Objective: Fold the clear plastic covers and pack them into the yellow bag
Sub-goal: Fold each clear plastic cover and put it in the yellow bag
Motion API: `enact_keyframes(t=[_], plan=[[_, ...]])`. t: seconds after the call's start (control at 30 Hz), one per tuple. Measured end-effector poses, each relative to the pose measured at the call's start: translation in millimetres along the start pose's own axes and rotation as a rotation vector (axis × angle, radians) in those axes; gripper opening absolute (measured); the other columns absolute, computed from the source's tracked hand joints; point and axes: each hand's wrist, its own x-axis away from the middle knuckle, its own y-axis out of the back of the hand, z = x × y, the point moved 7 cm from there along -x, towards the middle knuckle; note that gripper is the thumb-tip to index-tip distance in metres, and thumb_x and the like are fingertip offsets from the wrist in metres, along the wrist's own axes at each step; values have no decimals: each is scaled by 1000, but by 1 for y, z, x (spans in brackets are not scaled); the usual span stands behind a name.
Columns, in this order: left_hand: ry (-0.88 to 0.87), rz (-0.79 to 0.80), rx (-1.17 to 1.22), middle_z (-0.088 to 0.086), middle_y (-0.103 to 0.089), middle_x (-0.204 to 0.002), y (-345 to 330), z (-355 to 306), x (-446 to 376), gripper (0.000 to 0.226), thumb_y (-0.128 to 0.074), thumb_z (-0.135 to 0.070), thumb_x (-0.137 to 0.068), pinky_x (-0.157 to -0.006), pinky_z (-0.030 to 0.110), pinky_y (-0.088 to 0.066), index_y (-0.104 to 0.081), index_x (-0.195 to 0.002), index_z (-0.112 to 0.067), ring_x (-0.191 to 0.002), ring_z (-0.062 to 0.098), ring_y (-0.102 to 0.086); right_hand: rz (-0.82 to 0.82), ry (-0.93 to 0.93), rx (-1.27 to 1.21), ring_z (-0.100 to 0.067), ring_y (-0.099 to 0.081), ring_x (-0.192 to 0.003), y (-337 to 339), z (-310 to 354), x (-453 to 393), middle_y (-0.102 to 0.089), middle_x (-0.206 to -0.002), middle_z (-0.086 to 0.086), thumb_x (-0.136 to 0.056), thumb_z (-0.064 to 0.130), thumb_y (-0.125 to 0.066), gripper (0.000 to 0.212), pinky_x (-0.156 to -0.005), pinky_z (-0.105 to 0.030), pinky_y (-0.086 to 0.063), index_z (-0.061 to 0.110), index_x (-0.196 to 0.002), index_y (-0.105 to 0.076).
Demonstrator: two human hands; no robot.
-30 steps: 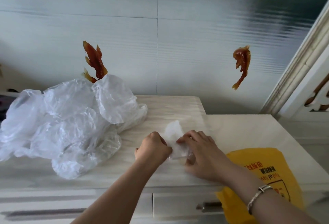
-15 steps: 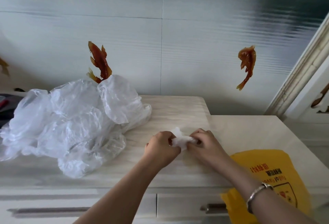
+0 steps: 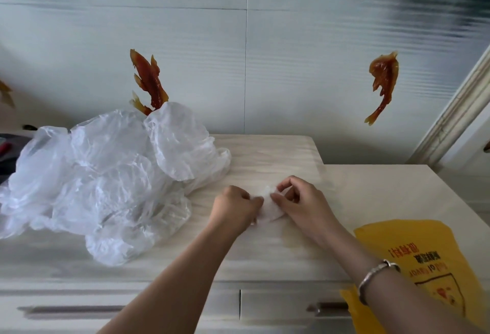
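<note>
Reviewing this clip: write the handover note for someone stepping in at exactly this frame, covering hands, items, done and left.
Left hand: fingers curled, pinching the left end of the small folded cover on the cabinet top.
Right hand: pinching the same cover from the right.
Pile of unfolded clear covers: on the cabinet top, left of the hands.
Yellow bag: lying flat at the near right, hanging over the front edge.
Done: this cover is folded small. Whether any are in the bag cannot be seen.
Left: finish the fold, bag it, then work through the pile.

We pinched a small folded cover [image 3: 268, 207] between our left hand [image 3: 236, 207] and right hand [image 3: 301, 202] (mid-worktop); the yellow bag [image 3: 421, 259] overhung the front right edge.
</note>
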Motion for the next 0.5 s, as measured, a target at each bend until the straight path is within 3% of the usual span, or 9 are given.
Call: enact_keyframes(t=[0.1, 0.17, 0.27, 0.4, 0.5], plan=[[1, -111, -94, 7, -71, -72, 9, 7, -2, 9, -64, -24, -78, -71, 32, -57, -57, -78, -17, -74, 24, -69, -34, -11, 129, -10, -56, -78, -3, 0, -1, -56, -80, 10, -82, 35, -69, 16, -81, -36, -46, 26, -87, -57], [-19, -155, -171, 6, -69, -79, 13, 7, 0, 10, -63, -24, -76, -72, 36, -57, -55, -79, -20, -78, 25, -67, -30, -51, 192, -15, -56, -91, -5, 0, -2, -53, -93, 6, -82, 37, -68, 18, -89, -38, -44, 28, -90, -54], [-32, -186, -233, 2, -67, -85, 15, 5, 2, 9, -63, -22, -78, -70, 32, -53, -56, -82, -19, -82, 24, -64, 35, -98, 250, -21, -55, -100, -7, 1, -4, -53, -99, 1, -82, 35, -68, 18, -91, -36, -44, 27, -82, -52], [-51, -226, -183, 5, -63, -95, 16, -2, 4, 11, -49, -16, -89, -75, 35, -53, -57, -94, -11, -87, 24, -60, 55, -200, 9, -16, -56, -77, 2, 3, -1, -56, -77, 6, -81, 24, -71, 20, -65, -24, -44, 24, -74, -52], [-27, -172, 98, 7, -65, -97, 12, -13, 12, 24, -49, -32, -94, -84, 38, -54, -57, -100, -10, -92, 26, -63, 17, -280, -292, -10, -53, -58, 20, 9, 8, -58, -70, 1, -85, 16, -68, 13, -49, -13, -39, 13, -85, -56]])
